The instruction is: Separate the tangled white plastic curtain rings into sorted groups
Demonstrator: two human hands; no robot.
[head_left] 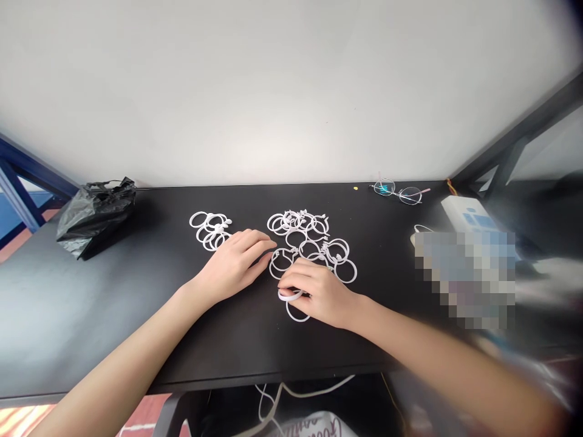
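One white ring (290,296) sits pinched, seemingly, in the right hand's (321,292) grip; left hand (237,262) lies spread.

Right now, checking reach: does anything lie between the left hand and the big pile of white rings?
Nothing visible. The left hand reaches the near edge of the big pile; the right hand, holding one ring, lies beside it.

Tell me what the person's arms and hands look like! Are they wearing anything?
No sleeves show on the left arm or right arm, as far as the picture reaches. The left hand and right hand wear no gloves, and I see no watch, bracelet or finger rings.
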